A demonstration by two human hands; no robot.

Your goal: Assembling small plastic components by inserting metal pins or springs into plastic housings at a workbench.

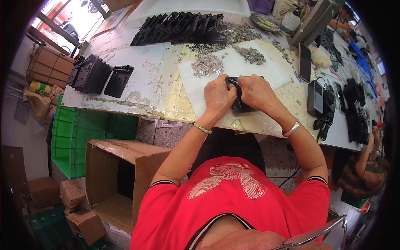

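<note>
The person's left hand [218, 95] is gripping the left edge of a dark plate [241, 104], with its fingers curling in and its thumb pressing near the top, while the right hand [256, 92] is clasping the same plate from the right, its fingers bent over the upper part; whether the fingertips are also pinching a smaller piece is hidden. The plate is tilting slightly between the 2 hands, above the near part of a white sheet [191, 89] that is lying on the worn table [150, 104]. On the sheet, beyond the hands, 2 piles of small metal pieces are lying: 1 flat pile [207, 65] to the left and 1 darker pile [251, 55] to the right. Farther back, a larger metal heap [239, 33] is spreading beside a long row of black parts [177, 27]. At the table's left end, a stack of black plates [91, 74] is standing next to 1 single black plate [118, 83]. On the right, a phone [304, 62] is lying behind a grey device [315, 98]. Below the table's left side, a green crate [62, 137] is standing near an open cardboard box [143, 175].
</note>
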